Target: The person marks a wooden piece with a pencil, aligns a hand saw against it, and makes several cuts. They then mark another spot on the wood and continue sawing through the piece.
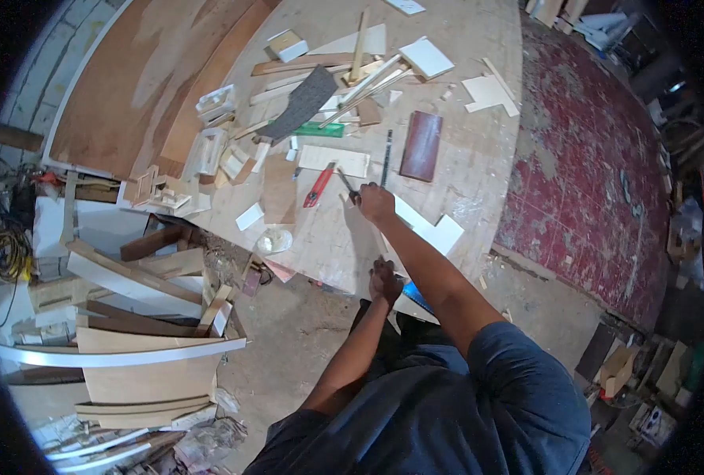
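Observation:
My right hand (375, 203) reaches over the wooden worktable, its fingers closed around a slim dark tool (347, 181) whose narrow end points up and left. What kind of tool it is I cannot make out. A red utility knife (318, 185) lies just left of it, beside a pale wood strip (334, 161). Closer to my body, at the table's front edge, my left hand (384, 282) has its fingers curled in; anything inside them is hidden. Under my right forearm sits a white L-shaped piece (440, 233), with a blue object (417, 295) lower down.
Wood offcuts, a grey abrasive-looking strip (303, 101) and a green piece (320, 129) cover the far table. A dark red block (421, 146) and a dark ruler-like strip (387, 157) lie to the right. A small tub (273, 241) stands near the front edge. Curved wooden parts (150, 348) are stacked at left.

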A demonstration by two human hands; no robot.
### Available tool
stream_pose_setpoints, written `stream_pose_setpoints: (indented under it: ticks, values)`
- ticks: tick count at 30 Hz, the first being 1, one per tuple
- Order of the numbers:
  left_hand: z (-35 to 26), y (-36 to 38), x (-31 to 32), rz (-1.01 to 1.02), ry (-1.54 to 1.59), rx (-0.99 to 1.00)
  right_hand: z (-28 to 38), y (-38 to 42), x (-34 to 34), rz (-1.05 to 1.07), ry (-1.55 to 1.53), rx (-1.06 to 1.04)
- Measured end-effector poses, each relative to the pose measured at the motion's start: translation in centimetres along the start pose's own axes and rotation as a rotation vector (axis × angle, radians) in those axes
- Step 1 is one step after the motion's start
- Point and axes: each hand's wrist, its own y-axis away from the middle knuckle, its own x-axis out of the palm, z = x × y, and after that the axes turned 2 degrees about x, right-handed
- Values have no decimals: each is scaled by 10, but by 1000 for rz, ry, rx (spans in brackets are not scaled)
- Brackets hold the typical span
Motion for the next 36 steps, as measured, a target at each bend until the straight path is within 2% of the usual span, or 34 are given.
stream_pose_setpoints:
  ticks: [1, 3, 4, 5, 7, 10, 11, 13, 14, 16, 18, 20, 21, 24, 26, 27, 29, 30, 31, 33, 36]
  values:
    - [6, 4, 10, 3, -2, -18, 8, -11, 4, 73, 42, 69]
    - [9, 10, 11, -147, 270, 5, 14, -27, 17, 157, 49, 161]
    - [7, 9, 14, -383, 366, 93, 13, -32, 25, 147, 65, 134]
    - [8, 9, 14, -364, 374, 79, 15, -34, 27, 138, 83, 113]
    - [8, 9, 13, -166, 186, 17, 23, -33, 8, 170, 48, 154]
    - [-8, 0, -21, 89, 213, -147, -1, -22, 0, -192, -290, 36]
    - [-14, -5, -37, 105, 221, -141, -7, -10, -11, -190, -283, 53]
    - [-23, -12, -56, 270, 376, -410, -14, 24, -49, -83, -1303, 188]
    - [-19, -11, -44, 302, 121, -262, -19, 44, -68, -80, -1342, 248]
    - [-18, -14, -46, 321, 136, -254, -48, 88, -76, -155, -1453, 282]
    - [-19, -16, -47, 336, 139, -245, -68, 136, -93, -90, -1279, 361]
    - [-18, -16, -46, 318, 182, -272, -90, 176, -94, 44, -1399, 579]
    - [-19, -16, -46, 310, 204, -284, -101, 194, -93, 100, -1517, 597]
    - [-19, -14, -48, 294, 212, -259, -116, 237, -79, 74, -1427, 580]
    - [-16, -15, -44, 268, 190, -221, -120, 251, -74, 18, -1339, 415]
    - [-15, -16, -44, 267, 183, -211, -128, 253, -62, 6, -1345, 412]
    - [-14, -17, -42, 308, 161, -237, -135, 252, -48, -23, -1144, 360]
    - [-13, -17, -42, 309, 157, -227, -134, 250, -48, 11, -1219, 460]
    - [-12, -18, -41, 309, 146, -219, -134, 247, -48, 0, -1221, 460]
    - [-13, -19, -38, 309, 132, -209, -131, 242, -52, 111, -1485, 488]
    - [-15, -21, -43, 322, 86, -210, -135, 232, -36, 111, -1461, 494]
